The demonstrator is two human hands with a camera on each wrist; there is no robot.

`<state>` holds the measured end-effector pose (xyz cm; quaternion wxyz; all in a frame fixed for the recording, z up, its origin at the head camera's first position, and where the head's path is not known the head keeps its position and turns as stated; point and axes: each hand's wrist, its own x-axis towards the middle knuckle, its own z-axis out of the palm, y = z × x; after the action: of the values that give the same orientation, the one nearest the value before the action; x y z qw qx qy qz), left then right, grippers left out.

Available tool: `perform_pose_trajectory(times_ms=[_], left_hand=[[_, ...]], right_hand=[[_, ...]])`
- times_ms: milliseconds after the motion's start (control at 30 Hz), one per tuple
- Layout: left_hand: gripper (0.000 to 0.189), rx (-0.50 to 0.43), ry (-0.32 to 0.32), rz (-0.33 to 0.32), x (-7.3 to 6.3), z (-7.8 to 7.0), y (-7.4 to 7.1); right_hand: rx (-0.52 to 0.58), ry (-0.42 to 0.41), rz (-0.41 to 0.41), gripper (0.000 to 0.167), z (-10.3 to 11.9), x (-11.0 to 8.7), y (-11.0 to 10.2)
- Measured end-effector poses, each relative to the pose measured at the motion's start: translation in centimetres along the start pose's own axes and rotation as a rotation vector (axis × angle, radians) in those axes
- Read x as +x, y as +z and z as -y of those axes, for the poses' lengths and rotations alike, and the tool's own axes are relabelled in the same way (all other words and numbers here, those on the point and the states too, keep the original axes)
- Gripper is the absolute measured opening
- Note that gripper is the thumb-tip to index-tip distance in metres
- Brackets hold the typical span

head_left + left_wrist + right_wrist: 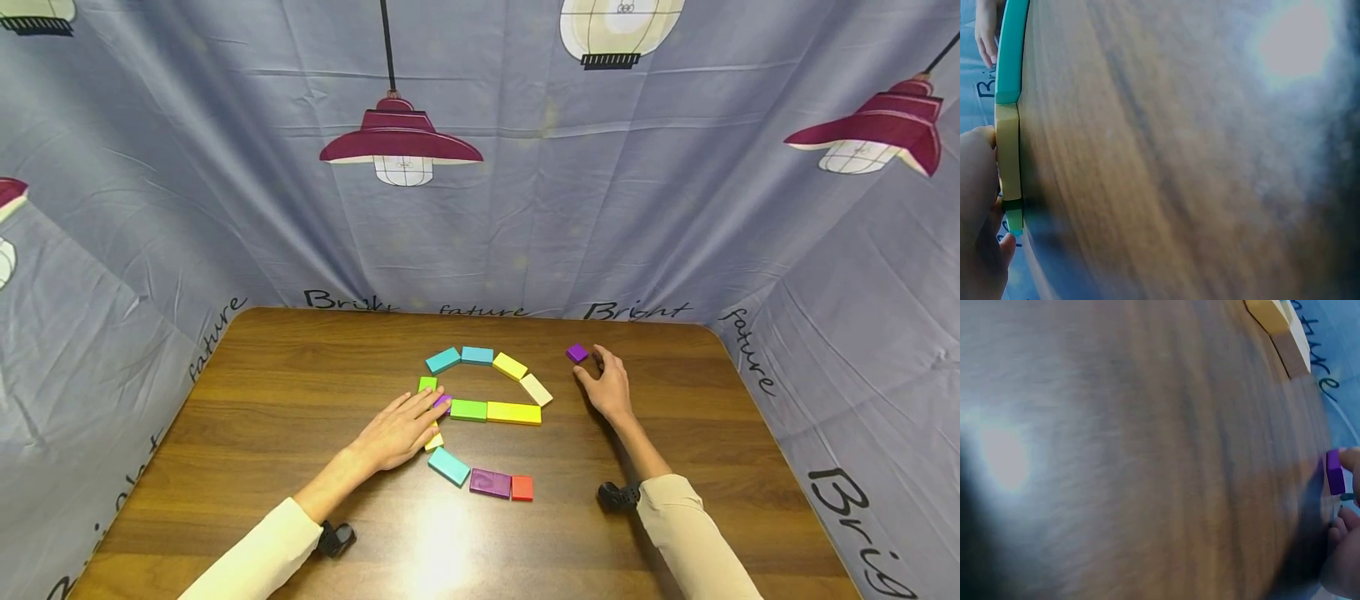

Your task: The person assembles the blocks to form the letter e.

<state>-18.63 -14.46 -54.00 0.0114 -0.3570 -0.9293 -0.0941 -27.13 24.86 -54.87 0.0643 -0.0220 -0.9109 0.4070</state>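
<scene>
My left hand (400, 429) lies with extended fingers over the left side of a curved arrangement of coloured blocks. Its fingertips cover part of a purple block (442, 403) and a pale yellow block (434, 442), just below a green block (427, 383). In the left wrist view, the fingers are beside the yellow block (1009, 150). Farther right, my right hand (609, 387) has thumb and forefinger spread apart beside a lone small purple block (577, 353). A fingertip overlaps that block's edge in the right wrist view.
Blue blocks (477, 356), a yellow block (510, 367) and a cream block (536, 389) form the upper arc. Green (468, 410) and long yellow (514, 413) blocks make a middle row. Turquoise (449, 467), dark purple (491, 483) and red (522, 488) blocks lie nearest me. Curtains surround the wooden table (300, 375).
</scene>
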Motion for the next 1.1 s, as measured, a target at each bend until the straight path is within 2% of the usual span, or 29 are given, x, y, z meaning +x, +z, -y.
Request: perform_pose_trajectory(times_ms=[100,267,533,667,833,1100], left_hand=[[0.051,0.005,-0.002,0.000,0.0,0.0,0.1],[0.052,0.017,0.001,0.002,0.0,0.2,0.3],[0.052,0.045,0.021,-0.013,0.1,0.2,0.3],[0.052,0.046,0.026,-0.027,0.1,0.2,0.3],[0.052,0.057,0.015,-0.011,0.0,0.3,0.5],[0.052,0.062,0.007,0.006,0.0,0.2,0.4]], right_hand=[[-0.013,-0.005,-0.001,0.063,0.1,0.7,0.0],[-0.048,-0.019,-0.025,0.050,0.1,1.4,0.3],[-0.031,-0.003,-0.064,0.041,-0.2,0.9,0.1],[-0.019,-0.009,-0.085,0.039,-0.3,0.4,-0.1],[0.009,-0.033,-0.087,0.038,-0.3,-0.8,-0.6],[0.045,-0.180,-0.036,0.033,0.7,-4.1,-1.4]])
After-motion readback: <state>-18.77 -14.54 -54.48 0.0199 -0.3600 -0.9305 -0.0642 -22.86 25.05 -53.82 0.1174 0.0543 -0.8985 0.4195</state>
